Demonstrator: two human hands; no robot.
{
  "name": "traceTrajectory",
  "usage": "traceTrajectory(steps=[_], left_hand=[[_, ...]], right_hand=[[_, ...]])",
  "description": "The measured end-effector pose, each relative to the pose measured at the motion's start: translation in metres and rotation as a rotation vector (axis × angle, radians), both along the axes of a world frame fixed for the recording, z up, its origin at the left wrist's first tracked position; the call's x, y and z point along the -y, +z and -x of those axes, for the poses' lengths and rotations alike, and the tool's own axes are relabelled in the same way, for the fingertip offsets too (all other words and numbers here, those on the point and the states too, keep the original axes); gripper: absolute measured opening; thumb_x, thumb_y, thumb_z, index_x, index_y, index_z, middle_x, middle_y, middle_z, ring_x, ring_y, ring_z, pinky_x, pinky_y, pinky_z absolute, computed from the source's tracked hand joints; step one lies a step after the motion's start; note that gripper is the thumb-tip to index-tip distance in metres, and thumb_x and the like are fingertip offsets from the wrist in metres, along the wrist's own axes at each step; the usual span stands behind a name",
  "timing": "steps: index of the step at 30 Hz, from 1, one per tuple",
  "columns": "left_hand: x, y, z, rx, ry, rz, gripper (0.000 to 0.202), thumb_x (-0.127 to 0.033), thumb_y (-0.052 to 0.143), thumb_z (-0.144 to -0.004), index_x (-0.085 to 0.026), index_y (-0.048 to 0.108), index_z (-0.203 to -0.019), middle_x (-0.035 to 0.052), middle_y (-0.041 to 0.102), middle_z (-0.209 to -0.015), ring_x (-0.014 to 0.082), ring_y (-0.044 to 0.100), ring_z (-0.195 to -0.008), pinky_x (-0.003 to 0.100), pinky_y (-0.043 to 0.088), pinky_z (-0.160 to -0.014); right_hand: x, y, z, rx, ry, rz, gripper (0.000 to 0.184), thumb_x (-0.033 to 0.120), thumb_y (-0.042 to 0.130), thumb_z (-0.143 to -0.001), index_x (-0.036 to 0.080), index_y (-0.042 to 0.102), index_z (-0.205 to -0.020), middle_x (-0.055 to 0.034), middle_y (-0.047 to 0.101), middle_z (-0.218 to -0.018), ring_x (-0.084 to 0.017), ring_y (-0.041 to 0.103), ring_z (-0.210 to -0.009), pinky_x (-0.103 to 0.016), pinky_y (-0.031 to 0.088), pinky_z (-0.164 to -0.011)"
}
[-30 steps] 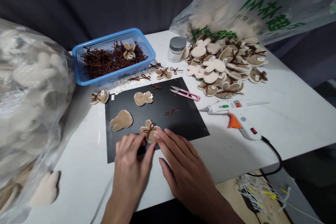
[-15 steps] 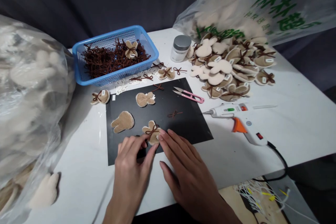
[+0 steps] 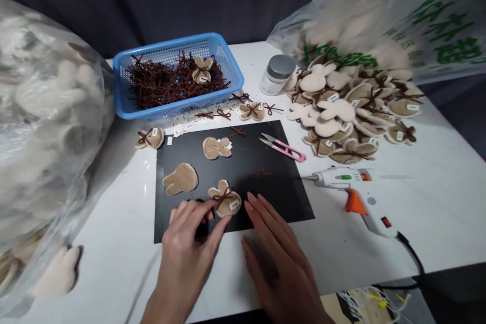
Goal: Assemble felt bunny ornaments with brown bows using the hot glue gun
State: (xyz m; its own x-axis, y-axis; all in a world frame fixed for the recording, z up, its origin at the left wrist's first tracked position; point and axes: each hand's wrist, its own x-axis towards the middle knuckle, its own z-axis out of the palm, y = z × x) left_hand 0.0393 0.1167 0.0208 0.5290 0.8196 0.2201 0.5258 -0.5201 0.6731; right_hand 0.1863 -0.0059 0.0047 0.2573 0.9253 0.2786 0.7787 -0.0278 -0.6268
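Between the thumb and index finger of my left hand (image 3: 188,245) is a tan felt rabbit-head patch (image 3: 230,203), lying on a black mat (image 3: 283,197). It carries a brown bow and a small white label. My right hand (image 3: 279,255) rests just right of the patch, apart from it, fingers stretched out and holding nothing. Two plain rabbit patches lie farther up the mat: a larger one (image 3: 183,179) at left and a smaller one (image 3: 215,148) partly over white labels. A loose brown bow (image 3: 260,174) lies above my right fingertips.
Pink-handled thread snips (image 3: 288,151) lie at the mat's right edge, beside a white glue gun (image 3: 337,177) with a cord. Behind are a blue basket (image 3: 182,105) of brown bows, a grey-lidded jar (image 3: 278,75) and a patch pile (image 3: 341,111). Plastic bags (image 3: 49,111) bulge at both sides.
My right hand has drawn off the patch to the right, leaving the white label uncovered. My left hand keeps its pinch. The whole view has shifted slightly.
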Motion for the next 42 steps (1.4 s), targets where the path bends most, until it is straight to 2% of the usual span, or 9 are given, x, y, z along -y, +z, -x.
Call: traceTrajectory(steps=[6, 9, 11, 15, 17, 22, 31, 38, 42], left_hand=[[0.001, 0.000, 0.001, 0.008, 0.016, 0.027, 0.018, -0.027, 0.081, -0.095, -0.022, 0.072, -0.110, -0.0037, 0.066, -0.082, 0.0163, 0.061, -0.076, 0.030, 0.046, -0.074], [0.001, 0.000, 0.003, 0.017, 0.022, 0.047, 0.017, -0.028, 0.080, -0.096, -0.023, 0.073, -0.110, -0.0040, 0.066, -0.081, 0.0163, 0.061, -0.076, 0.030, 0.047, -0.075], [0.000, -0.001, 0.004, 0.024, 0.017, 0.064, 0.017, -0.029, 0.080, -0.096, -0.024, 0.074, -0.110, -0.0045, 0.066, -0.081, 0.0162, 0.062, -0.076, 0.030, 0.046, -0.074], [-0.001, -0.002, 0.007, 0.030, -0.010, 0.086, 0.014, -0.029, 0.078, -0.097, -0.026, 0.073, -0.111, -0.0047, 0.068, -0.081, 0.0172, 0.062, -0.077, 0.030, 0.045, -0.074], [-0.001, -0.003, 0.008, 0.019, -0.026, 0.094, 0.012, -0.028, 0.077, -0.098, -0.026, 0.073, -0.110, -0.0041, 0.069, -0.082, 0.0184, 0.063, -0.078, 0.031, 0.044, -0.074], [0.001, -0.005, 0.010, -0.008, -0.051, 0.094, 0.013, -0.022, 0.074, -0.100, -0.026, 0.071, -0.112, -0.0036, 0.069, -0.084, 0.0191, 0.061, -0.079, 0.031, 0.042, -0.074], [0.003, -0.007, 0.010, -0.004, -0.104, 0.065, 0.016, -0.016, 0.068, -0.103, -0.026, 0.068, -0.115, -0.0027, 0.072, -0.094, 0.0193, 0.059, -0.080, 0.033, 0.037, -0.074], [0.007, -0.005, 0.012, -0.016, -0.072, 0.153, 0.013, -0.020, 0.068, -0.103, -0.026, 0.071, -0.114, 0.0000, 0.075, -0.097, 0.0202, 0.063, -0.085, 0.034, 0.041, -0.078], [0.005, 0.001, 0.013, -0.026, -0.063, 0.119, 0.010, -0.022, 0.071, -0.102, -0.026, 0.072, -0.111, 0.0002, 0.076, -0.096, 0.0207, 0.065, -0.085, 0.033, 0.043, -0.079]], right_hand=[[0.002, -0.004, 0.004, 0.031, 0.010, 0.016, 0.069, 0.016, 0.055, -0.105, 0.021, 0.034, -0.170, -0.0105, 0.052, -0.167, -0.029, 0.049, -0.155, -0.047, 0.054, -0.118], [-0.001, -0.003, -0.001, 0.007, 0.011, 0.042, 0.066, 0.021, 0.057, -0.105, 0.024, 0.039, -0.168, -0.0116, 0.052, -0.166, -0.032, 0.053, -0.151, -0.049, 0.055, -0.115], [-0.010, 0.002, -0.012, -0.074, -0.014, 0.059, 0.059, 0.024, 0.058, -0.106, 0.027, 0.047, -0.163, -0.0110, 0.059, -0.160, -0.030, 0.060, -0.144, -0.045, 0.057, -0.111], [-0.048, 0.023, -0.043, -0.359, 0.019, 0.103, 0.033, 0.025, 0.060, -0.105, 0.027, 0.071, -0.136, -0.0067, 0.079, -0.127, -0.022, 0.076, -0.110, -0.034, 0.062, -0.094], [-0.071, 0.032, -0.055, -0.474, 0.089, 0.158, 0.024, 0.024, 0.064, -0.103, 0.025, 0.078, -0.123, -0.0050, 0.081, -0.113, -0.018, 0.075, -0.091, -0.030, 0.061, -0.083], [-0.104, 0.039, -0.063, -0.494, 0.309, 0.309, 0.013, 0.017, 0.074, -0.093, 0.024, 0.084, -0.096, -0.0014, 0.081, -0.089, -0.016, 0.070, -0.074, -0.028, 0.053, -0.072], [-0.107, 0.036, -0.067, -0.631, 0.178, 0.426, 0.015, 0.025, 0.071, -0.086, 0.021, 0.081, -0.076, -0.0027, 0.079, -0.074, -0.016, 0.066, -0.066, -0.026, 0.048, -0.060], [-0.108, 0.036, -0.073, -0.786, -0.017, 0.232, 0.023, 0.042, 0.078, -0.083, 0.020, 0.075, -0.077, -0.0014, 0.069, -0.068, -0.012, 0.055, -0.050, -0.026, 0.047, -0.049], [-0.102, 0.037, -0.077, -0.707, 0.101, 0.272, 0.017, 0.037, 0.076, -0.086, 0.021, 0.080, -0.082, -0.0044, 0.075, -0.079, -0.014, 0.059, -0.059, -0.027, 0.049, -0.054]])
